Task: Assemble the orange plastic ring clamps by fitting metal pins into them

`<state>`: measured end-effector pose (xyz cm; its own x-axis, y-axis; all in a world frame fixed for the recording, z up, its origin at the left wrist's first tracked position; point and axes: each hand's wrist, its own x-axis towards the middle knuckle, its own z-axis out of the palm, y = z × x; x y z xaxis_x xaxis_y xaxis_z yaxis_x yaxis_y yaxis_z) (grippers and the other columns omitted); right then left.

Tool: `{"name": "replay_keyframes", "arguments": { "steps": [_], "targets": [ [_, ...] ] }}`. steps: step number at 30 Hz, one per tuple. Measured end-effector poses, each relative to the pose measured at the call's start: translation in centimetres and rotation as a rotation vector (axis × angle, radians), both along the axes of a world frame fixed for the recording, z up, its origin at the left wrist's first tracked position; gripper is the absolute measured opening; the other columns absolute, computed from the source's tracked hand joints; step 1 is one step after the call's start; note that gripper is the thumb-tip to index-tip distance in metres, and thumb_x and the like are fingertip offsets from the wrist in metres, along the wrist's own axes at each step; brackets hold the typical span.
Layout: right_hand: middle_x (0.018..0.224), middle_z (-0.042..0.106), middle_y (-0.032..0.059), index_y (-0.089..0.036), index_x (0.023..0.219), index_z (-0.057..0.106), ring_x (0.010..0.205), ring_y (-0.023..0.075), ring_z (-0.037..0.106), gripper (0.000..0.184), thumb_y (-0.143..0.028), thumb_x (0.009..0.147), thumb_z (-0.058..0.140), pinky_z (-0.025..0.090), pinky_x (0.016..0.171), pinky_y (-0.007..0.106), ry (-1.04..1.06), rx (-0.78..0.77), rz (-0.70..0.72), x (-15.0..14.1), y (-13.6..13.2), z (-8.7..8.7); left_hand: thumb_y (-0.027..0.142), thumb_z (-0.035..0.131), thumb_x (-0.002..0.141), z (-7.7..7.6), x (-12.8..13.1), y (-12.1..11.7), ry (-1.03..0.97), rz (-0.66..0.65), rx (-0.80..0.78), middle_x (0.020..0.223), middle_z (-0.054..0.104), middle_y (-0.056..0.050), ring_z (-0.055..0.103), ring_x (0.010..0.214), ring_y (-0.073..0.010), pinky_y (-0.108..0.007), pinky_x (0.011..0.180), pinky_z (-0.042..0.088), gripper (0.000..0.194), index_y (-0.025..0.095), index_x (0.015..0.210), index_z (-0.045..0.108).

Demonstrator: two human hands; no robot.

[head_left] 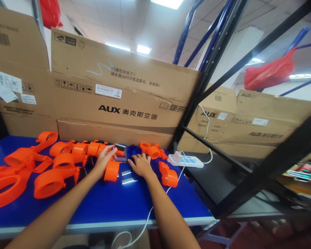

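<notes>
We have both hands low over the blue table (106, 207), near its back edge. We seem to be at a sorting or fitting step with small parts. Our left hand (104, 159) has its thumb and fingers bent by an orange piece with a dark, shiny face (121, 148), but we can't tell if it grips it. Our right hand (142, 165) is palm down, with its fingers spread on the dark blue parts (133, 149); we can't tell if it holds any. As we see it, the next move calls for a light, careful pinch, since the parts sit close.

2 silver strips (128, 181) lie between our arms, and an orange ring (112, 171) sits just beside our left hand. More orange rings (49, 183) crowd the table's left side. A white power strip (171, 159) is by the back right corner, and its cord (149, 214) hangs over the front edge. Big brown boxes (80, 110) stand behind, under bright ceiling lights (143, 49).
</notes>
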<state>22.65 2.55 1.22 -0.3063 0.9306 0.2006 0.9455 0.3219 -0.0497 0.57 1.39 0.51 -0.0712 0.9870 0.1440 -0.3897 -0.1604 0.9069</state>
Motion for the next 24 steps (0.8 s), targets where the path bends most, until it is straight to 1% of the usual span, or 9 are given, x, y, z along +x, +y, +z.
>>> {"name": "replay_keyframes", "arguments": {
  "steps": [4, 8, 11, 14, 18, 21, 24],
  "targets": [
    [0.133, 0.061, 0.0150, -0.028, 0.128, 0.065, 0.125, 0.0368, 0.042, 0.060, -0.066, 0.100, 0.029, 0.026, 0.101, 0.057, -0.006, -0.011, -0.010, 0.0, 0.0, 0.1, 0.052, 0.083, 0.068, -0.1, 0.0, 0.0, 0.009, -0.011, 0.007, 0.067, 0.066, 0.000, 0.059, 0.054, -0.0131, -0.024, 0.056, 0.045, 0.063, 0.018, 0.118, 0.065],
    [0.139, 0.058, 0.0123, -0.029, 0.132, 0.063, 0.125, 0.0367, 0.041, 0.059, -0.064, 0.101, 0.027, 0.026, 0.101, 0.057, 0.008, -0.017, 0.001, -0.1, 0.0, 0.2, 0.053, 0.083, 0.067, -0.2, 0.1, 0.1, 0.003, -0.014, -0.011, 0.067, 0.065, 0.000, 0.058, 0.053, -0.0134, -0.024, 0.055, 0.045, 0.066, 0.018, 0.120, 0.064],
    [0.138, 0.060, 0.0108, -0.029, 0.130, 0.065, 0.123, 0.0365, 0.043, 0.058, -0.063, 0.101, 0.028, 0.027, 0.100, 0.056, 0.020, -0.014, 0.013, -0.1, -0.1, 0.2, 0.053, 0.083, 0.067, -0.3, 0.0, 0.2, 0.005, -0.019, -0.011, 0.067, 0.065, 0.000, 0.058, 0.053, -0.0129, -0.024, 0.055, 0.045, 0.066, 0.018, 0.120, 0.064],
    [0.141, 0.059, 0.0096, -0.032, 0.131, 0.065, 0.123, 0.0366, 0.044, 0.055, -0.062, 0.101, 0.030, 0.027, 0.099, 0.055, 0.030, 0.014, 0.024, -0.2, -0.2, 0.4, 0.052, 0.083, 0.067, -0.3, 0.0, 0.3, 0.003, -0.013, -0.008, 0.067, 0.066, 0.000, 0.058, 0.053, -0.0132, -0.024, 0.055, 0.045, 0.066, 0.018, 0.121, 0.064],
    [0.149, 0.053, 0.0085, -0.033, 0.137, 0.062, 0.126, 0.0366, 0.042, 0.053, -0.060, 0.101, 0.033, 0.029, 0.098, 0.053, 0.061, 0.068, 0.019, -0.3, -0.4, 0.8, 0.053, 0.084, 0.066, -0.2, 0.0, 0.2, -0.009, -0.003, -0.006, 0.067, 0.066, 0.000, 0.060, 0.054, -0.0143, -0.025, 0.056, 0.046, 0.067, 0.018, 0.119, 0.065],
    [0.153, 0.050, 0.0064, -0.034, 0.140, 0.059, 0.128, 0.0349, 0.042, 0.051, -0.058, 0.101, 0.036, 0.030, 0.099, 0.051, 0.158, 0.108, 0.000, -0.4, -0.5, 1.1, 0.054, 0.084, 0.066, -0.1, 0.0, 0.1, -0.029, -0.018, -0.028, 0.067, 0.066, 0.000, 0.059, 0.051, -0.0136, -0.025, 0.054, 0.046, 0.067, 0.019, 0.120, 0.064],
    [0.151, 0.053, 0.0045, -0.035, 0.141, 0.058, 0.125, 0.0316, 0.048, 0.049, -0.057, 0.100, 0.042, 0.034, 0.101, 0.049, 0.357, 0.148, -0.025, -0.5, -0.5, 1.4, 0.055, 0.083, 0.067, 0.0, 0.0, 0.0, -0.077, -0.035, -0.031, 0.067, 0.066, 0.000, 0.060, 0.052, -0.0144, -0.027, 0.055, 0.049, 0.064, 0.019, 0.115, 0.063]
  ]
}}
